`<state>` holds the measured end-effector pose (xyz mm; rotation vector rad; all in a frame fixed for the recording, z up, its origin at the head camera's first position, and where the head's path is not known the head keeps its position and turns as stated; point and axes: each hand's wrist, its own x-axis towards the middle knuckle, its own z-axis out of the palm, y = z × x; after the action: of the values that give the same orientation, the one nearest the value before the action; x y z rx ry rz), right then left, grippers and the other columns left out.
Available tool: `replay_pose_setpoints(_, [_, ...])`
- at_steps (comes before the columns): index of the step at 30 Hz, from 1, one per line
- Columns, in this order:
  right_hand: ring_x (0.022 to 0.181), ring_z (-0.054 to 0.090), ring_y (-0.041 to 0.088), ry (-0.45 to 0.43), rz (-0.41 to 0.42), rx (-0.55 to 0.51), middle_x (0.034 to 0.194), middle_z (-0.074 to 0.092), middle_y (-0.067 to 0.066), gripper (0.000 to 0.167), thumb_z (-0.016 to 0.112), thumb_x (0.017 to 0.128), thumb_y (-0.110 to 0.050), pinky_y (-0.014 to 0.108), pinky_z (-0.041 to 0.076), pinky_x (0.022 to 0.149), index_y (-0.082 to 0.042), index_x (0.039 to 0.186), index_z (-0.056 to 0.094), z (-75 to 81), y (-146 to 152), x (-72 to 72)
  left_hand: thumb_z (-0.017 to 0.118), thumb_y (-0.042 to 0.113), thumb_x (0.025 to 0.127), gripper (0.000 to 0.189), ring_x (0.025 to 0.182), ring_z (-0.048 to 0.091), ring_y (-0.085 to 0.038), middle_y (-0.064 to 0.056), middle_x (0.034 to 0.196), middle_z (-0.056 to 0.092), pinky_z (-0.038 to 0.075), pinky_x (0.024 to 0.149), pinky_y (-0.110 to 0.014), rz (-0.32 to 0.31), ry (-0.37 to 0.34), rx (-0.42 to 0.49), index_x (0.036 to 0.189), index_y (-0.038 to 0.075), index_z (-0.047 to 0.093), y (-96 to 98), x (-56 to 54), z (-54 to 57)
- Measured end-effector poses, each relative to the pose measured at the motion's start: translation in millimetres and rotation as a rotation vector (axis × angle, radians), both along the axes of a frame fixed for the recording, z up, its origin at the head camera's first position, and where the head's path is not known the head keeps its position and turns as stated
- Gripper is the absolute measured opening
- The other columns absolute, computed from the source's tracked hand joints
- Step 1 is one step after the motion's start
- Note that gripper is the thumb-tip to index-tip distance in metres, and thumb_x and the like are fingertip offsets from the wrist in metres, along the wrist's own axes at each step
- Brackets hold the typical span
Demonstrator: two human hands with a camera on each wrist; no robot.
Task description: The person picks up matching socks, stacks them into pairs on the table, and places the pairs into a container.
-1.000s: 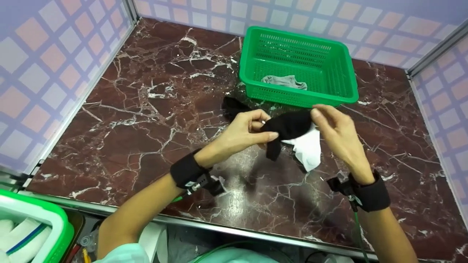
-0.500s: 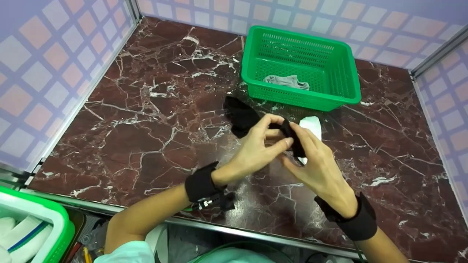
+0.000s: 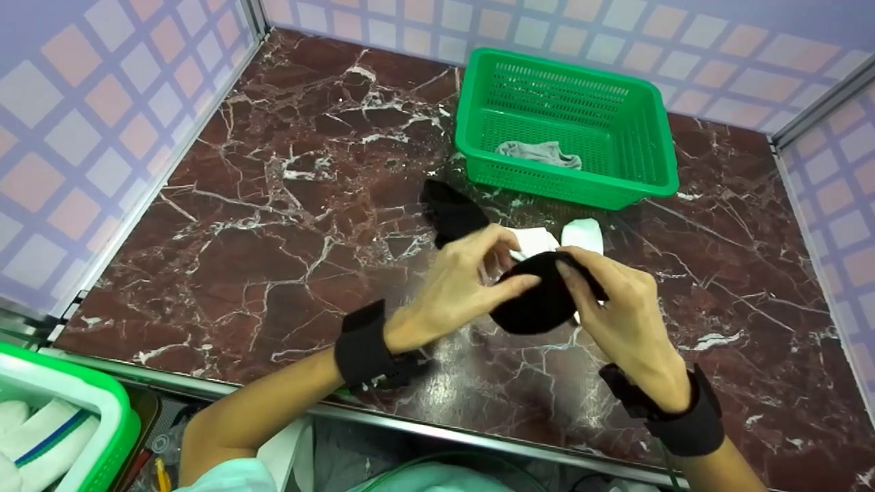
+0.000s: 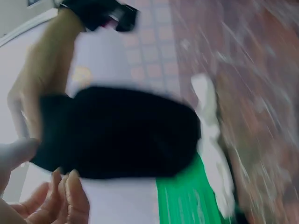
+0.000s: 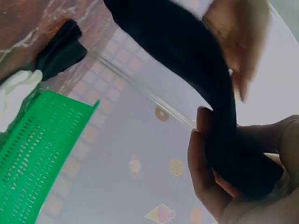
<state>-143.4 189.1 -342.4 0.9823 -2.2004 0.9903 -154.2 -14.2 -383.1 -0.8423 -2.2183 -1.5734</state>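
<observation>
A black sock [image 3: 533, 301] is up in front of me between both hands. My left hand [image 3: 465, 287] pinches its left edge, thumb over the near side. With thumb and fingers, my right hand [image 3: 618, 307] grips the sock's upper right end. In the right wrist view the black sock [image 5: 187, 60] hangs long out of the right hand's curled fingers [image 5: 201, 172]. On the table behind lie a second black sock [image 3: 454, 212], partly covered by the left hand, and two white pieces, one sock-like [image 3: 583, 236], the other a white cloth [image 3: 536, 242].
A green perforated basket [image 3: 567, 181] stands at the back, with a grey sock [image 3: 540, 154] inside. Patterned panels [image 3: 383, 27] border the marbled table [image 3: 307, 225]. At lower left is a white-lined green bin [image 3: 116, 403] with white striped items in it.
The black sock was stretched between the hands, then bunched as they came together; now it is spread out rounder and lower. The white cloth behind the left hand has come into sight.
</observation>
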Motion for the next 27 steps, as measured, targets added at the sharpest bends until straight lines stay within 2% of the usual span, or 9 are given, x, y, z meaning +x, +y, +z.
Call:
replay_pose_setpoints(2, [0.078,0.068,0.029,-0.002,0.01,-0.01,0.092,0.071,0.016,0.025,0.068,0.077,0.016,0.015,0.049,0.081,0.007,0.101,0.069,3.7,2,2.4,0.078,0.027,0.081,0.043,0.086,0.055,-0.015,-0.008,0.098,0.064,0.049,0.076,-0.026,0.016,0.052,-0.066,0.109,0.002,0.059,-7.2,-6.0,-4.6])
replay_pose_setpoints(4, [0.077,0.068,0.029,0.0,0.02,-0.025,0.09,0.071,0.015,0.023,0.068,0.078,0.013,0.015,0.049,0.08,0.006,0.1,0.069,7.4,3,4.3,0.08,0.031,0.079,0.054,0.099,0.051,-0.016,-0.008,0.113,0.062,0.044,0.087,-0.029,-0.025,0.015,-0.121,0.118,0.002,0.057,-14.2,-11.4,-8.6])
replay_pose_setpoints(7, [0.074,0.068,0.025,-0.001,0.021,-0.056,0.088,0.071,0.015,0.017,0.068,0.081,0.008,0.016,0.051,0.078,0.006,0.098,0.069,11.6,7,4.7,0.078,0.031,0.08,0.058,0.11,0.051,-0.018,-0.006,0.124,0.06,0.042,0.094,-0.032,-0.157,-0.147,-0.17,0.126,0.004,0.056,-21.4,-18.1,-13.9])
replay_pose_setpoints(10, [0.075,0.068,0.016,-0.013,0.007,-0.089,0.088,0.071,0.015,0.015,0.067,0.083,0.006,0.017,0.052,0.076,0.007,0.098,0.068,14.6,13,3.2,0.073,0.025,0.087,0.042,0.106,0.056,-0.02,-0.005,0.119,0.062,0.048,0.089,-0.032,-0.267,-0.315,-0.154,0.122,0.005,0.06,-22.7,-21.3,-18.6])
replay_pose_setpoints(13, [0.077,0.067,0.009,-0.044,0.013,-0.114,0.088,0.071,0.015,0.014,0.066,0.086,0.005,0.018,0.052,0.075,0.008,0.099,0.067,16.4,22,0.8,0.069,0.016,0.089,0.027,0.102,0.059,-0.02,-0.004,0.111,0.064,0.052,0.084,-0.034,-0.358,-0.434,-0.05,0.113,0.004,0.065,-19.4,-21.9,-22.4])
replay_pose_setpoints(16, [0.075,0.065,0.005,-0.084,0.008,-0.134,0.087,0.071,0.015,0.012,0.064,0.087,0.006,0.016,0.051,0.071,0.009,0.099,0.067,17.4,32,-0.7,0.068,0.007,0.088,0.017,0.097,0.062,-0.016,-0.004,0.103,0.067,0.052,0.085,-0.038,-0.381,-0.496,0.072,0.104,0.001,0.067,-11.9,-21.8,-24.1])
replay_pose_setpoints(20, [0.057,0.056,0.004,-0.158,-0.033,-0.138,0.072,0.065,0.01,0.013,0.061,0.088,0.01,0.014,0.044,0.056,0.008,0.099,0.067,12.4,47,-3.9,0.066,-0.002,0.086,0.012,0.086,0.066,-0.016,-0.008,0.096,0.07,0.054,0.079,-0.037,-0.334,-0.613,0.253,0.098,-0.005,0.066,-3.7,-21.7,-27.2])
replay_pose_setpoints(23, [0.046,0.046,0.006,-0.248,-0.076,-0.138,0.061,0.056,0.007,0.01,0.061,0.089,0.01,0.017,0.036,0.045,0.006,0.096,0.067,3.9,60,-7.1,0.065,-0.003,0.087,0.012,0.079,0.065,-0.016,-0.009,0.092,0.071,0.054,0.07,-0.03,-0.299,-0.738,0.399,0.099,-0.005,0.065,-3.8,-20.7,-29.2])
replay_pose_setpoints(27, [0.047,0.049,0.007,-0.348,-0.127,-0.146,0.062,0.058,0.008,0.004,0.062,0.089,0.008,0.017,0.037,0.045,0.005,0.088,0.065,-5.5,70,-9.4,0.065,-0.004,0.088,0.01,0.074,0.064,-0.016,-0.008,0.086,0.069,0.053,0.068,-0.028,-0.293,-0.865,0.587,0.098,0.0,0.065,-8.4,-19.8,-28.3])
